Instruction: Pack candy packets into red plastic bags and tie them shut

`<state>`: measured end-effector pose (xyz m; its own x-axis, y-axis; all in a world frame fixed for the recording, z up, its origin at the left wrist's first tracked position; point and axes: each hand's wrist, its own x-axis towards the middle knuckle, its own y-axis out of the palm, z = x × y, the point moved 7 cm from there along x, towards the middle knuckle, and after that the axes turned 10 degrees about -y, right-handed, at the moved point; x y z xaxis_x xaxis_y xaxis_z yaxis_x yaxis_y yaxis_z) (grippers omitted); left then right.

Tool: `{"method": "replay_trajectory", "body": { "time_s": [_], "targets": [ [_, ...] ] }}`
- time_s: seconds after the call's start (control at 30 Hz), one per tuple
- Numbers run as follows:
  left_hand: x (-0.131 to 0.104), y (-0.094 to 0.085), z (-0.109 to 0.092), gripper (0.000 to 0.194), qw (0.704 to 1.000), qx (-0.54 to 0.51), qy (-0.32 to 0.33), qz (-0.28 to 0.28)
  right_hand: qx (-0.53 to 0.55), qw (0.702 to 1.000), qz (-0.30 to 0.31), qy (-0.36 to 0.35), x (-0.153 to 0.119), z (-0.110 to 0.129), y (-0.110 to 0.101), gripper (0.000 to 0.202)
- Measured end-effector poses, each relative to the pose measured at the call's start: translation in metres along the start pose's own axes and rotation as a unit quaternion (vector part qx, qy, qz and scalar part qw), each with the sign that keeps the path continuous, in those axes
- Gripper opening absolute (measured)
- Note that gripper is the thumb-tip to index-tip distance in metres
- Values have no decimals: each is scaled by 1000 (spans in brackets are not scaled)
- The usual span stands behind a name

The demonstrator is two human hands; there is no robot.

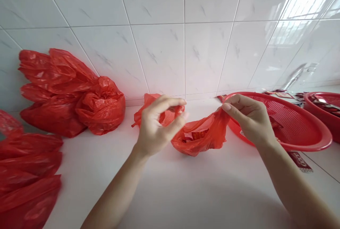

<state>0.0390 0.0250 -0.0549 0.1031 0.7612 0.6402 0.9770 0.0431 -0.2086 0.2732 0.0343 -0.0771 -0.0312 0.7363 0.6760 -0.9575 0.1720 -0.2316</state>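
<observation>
A thin red plastic bag [198, 146] hangs just over the white counter between my hands, with a few small red packets [199, 135] showing inside it. My left hand [156, 126] holds one edge of the bag between thumb and fingers, the thumb slightly blurred. On the other side, my right hand [247, 117] pinches the bag's gathered top corner, in front of the near rim of a red perforated basket [289, 122]. Behind my left hand lies another piece of red plastic [148, 103], partly hidden.
Filled red bags [101, 105] stand against the tiled wall [159, 55] at the left, with more red plastic [26, 172] nearer. A second red basket [324, 122] holds packets at the far right. One dark red packet [300, 161] lies below the first basket.
</observation>
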Motion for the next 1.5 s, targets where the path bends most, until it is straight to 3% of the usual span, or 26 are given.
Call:
{"method": "replay_trajectory", "body": {
  "time_s": [0.17, 0.3, 0.43, 0.5, 0.6, 0.67, 0.77, 0.83, 0.93, 1.1, 1.2, 1.37, 1.5],
  "targets": [
    [-5, 46, -3, 25, 993, 55, -70, 82, -50, 997, 26, -48, -5, 21, 7, 30],
    [0, 82, 2, 16, 965, 37, -145, 217, -54, 995, 47, -71, -8, 27, 10, 27],
    [10, 93, 6, 37, 951, 0, -163, 264, -31, 993, 46, -102, -6, 28, 6, 25],
    [14, 90, 6, 43, 956, 2, -150, 253, -25, 994, 62, -87, -5, 23, 3, 23],
    [19, 79, 8, 40, 967, 1, -149, 207, -49, 987, 150, -40, -7, 12, 7, 48],
    [22, 69, 8, 38, 974, -9, -148, 169, -106, 966, 237, 10, -14, 2, 16, 57],
    [25, 53, 8, 46, 985, -9, -136, 109, -222, 919, 314, 83, -24, -10, 25, 44],
    [26, 44, 10, 52, 988, 2, -133, 80, -259, 900, 336, 98, -26, -13, 31, 33],
    [27, 33, 13, 55, 991, 16, -124, 55, -219, 897, 369, 103, -28, -19, 42, 30],
    [25, 16, 17, 51, 991, 28, -126, 20, -207, 897, 375, 107, -29, -32, 47, 63],
    [25, 7, 20, 49, 991, 45, -127, -7, -236, 897, 358, 107, -32, -39, 52, 70],
    [25, -3, 25, 46, 988, 62, -135, -31, -209, 922, 322, 55, -36, -40, 72, 33],
    [27, -8, 29, 49, 987, 66, -142, -23, -178, 916, 358, 26, -37, -43, 82, 6]
  ]
}}
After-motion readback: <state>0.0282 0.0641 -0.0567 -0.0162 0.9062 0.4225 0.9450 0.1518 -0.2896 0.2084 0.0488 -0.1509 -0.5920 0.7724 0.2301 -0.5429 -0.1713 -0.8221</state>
